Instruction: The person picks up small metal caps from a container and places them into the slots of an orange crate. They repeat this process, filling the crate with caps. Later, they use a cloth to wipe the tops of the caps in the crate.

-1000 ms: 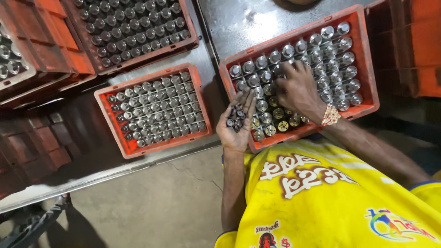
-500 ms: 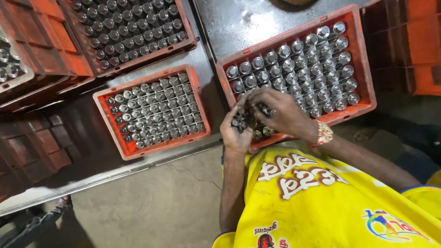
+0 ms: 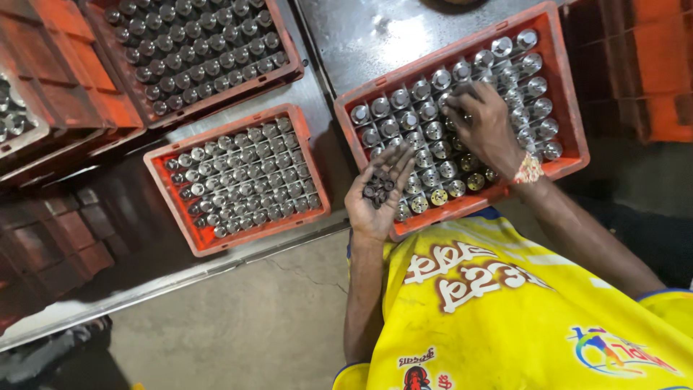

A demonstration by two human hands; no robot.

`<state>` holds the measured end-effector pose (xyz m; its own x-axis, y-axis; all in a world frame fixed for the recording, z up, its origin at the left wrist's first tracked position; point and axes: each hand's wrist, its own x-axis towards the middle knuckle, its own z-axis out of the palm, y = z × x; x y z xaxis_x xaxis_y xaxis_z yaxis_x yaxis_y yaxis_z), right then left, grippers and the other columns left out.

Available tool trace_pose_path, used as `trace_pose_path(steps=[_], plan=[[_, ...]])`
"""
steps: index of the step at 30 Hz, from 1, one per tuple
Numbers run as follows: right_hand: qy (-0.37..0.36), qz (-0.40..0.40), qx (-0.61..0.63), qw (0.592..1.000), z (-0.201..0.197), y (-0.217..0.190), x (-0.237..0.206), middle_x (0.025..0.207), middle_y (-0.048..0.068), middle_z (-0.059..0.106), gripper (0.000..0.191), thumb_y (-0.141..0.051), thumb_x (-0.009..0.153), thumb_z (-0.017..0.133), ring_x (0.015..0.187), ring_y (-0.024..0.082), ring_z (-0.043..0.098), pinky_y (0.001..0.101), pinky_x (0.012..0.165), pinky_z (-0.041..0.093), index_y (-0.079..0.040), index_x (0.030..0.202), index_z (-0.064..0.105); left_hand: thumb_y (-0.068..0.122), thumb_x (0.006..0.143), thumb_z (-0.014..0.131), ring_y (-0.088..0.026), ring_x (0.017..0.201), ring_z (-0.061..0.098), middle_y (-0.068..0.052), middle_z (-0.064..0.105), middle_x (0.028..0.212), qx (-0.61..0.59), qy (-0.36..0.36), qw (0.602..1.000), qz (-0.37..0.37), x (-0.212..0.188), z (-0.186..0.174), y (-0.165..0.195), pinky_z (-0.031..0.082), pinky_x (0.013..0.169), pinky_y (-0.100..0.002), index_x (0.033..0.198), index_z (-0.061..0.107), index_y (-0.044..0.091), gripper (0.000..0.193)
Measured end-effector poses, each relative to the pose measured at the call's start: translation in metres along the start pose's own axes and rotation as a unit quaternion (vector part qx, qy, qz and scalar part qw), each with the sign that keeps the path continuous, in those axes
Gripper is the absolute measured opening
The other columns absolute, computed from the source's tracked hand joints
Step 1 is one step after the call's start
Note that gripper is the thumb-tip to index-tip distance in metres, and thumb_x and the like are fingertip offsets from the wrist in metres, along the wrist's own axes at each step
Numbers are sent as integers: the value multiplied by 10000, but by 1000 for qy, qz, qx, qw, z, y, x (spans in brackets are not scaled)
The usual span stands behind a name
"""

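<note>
My left hand (image 3: pixel 377 195) is cupped palm up over the near left corner of an orange crate (image 3: pixel 567 94), holding a handful of small dark metal pieces (image 3: pixel 377 189). My right hand (image 3: pixel 485 124) reaches into the middle of that crate, fingertips down among the rows of upright shiny metal cylinders (image 3: pixel 433 131). A beaded band sits on my right wrist. Whether the fingers pinch a piece is hidden. A few cylinders at the crate's near edge look brass-coloured.
A second orange crate (image 3: pixel 208 242) full of metal cylinders lies to the left on the steel table (image 3: pixel 346 43). A third full crate (image 3: pixel 216 101) sits behind it. Stacked orange crates stand at far left and far right. Concrete floor lies below the table edge.
My right hand went from the crate to my left palm, then back out to the middle of the crate. My left hand has stayed cupped at the crate's corner.
</note>
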<state>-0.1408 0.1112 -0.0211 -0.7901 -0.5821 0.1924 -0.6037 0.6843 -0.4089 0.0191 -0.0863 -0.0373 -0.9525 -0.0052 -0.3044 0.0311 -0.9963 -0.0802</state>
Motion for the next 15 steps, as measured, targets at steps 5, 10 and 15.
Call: trace_pose_path(steps=[5,10,15], plan=[[-18,-72,-221,972,-20,-23,14,1150,138,729,254,-226,675,796,1055,304,576,433,816,548,-76,877,764,143,1020,492,-465,1469,412,-347,477,1500,4,2,1000,9,0,6,3,316,1283,-550,1365,520,-162,462],[-134,-6,195,972,-83,-68,38,978,80,724,125,-221,931,772,875,213,676,376,753,525,-98,953,761,149,1015,507,-474,1449,436,-341,509,1470,-9,24,999,20,-2,-1,2,312,1278,-565,1347,524,-157,451],[-286,-309,566,709,-202,-156,14,879,65,736,314,-324,754,816,803,213,727,356,702,542,-63,886,700,159,988,547,-372,1179,649,-254,693,1221,-20,64,996,51,-8,-26,-5,498,1044,-492,1219,641,-118,373]])
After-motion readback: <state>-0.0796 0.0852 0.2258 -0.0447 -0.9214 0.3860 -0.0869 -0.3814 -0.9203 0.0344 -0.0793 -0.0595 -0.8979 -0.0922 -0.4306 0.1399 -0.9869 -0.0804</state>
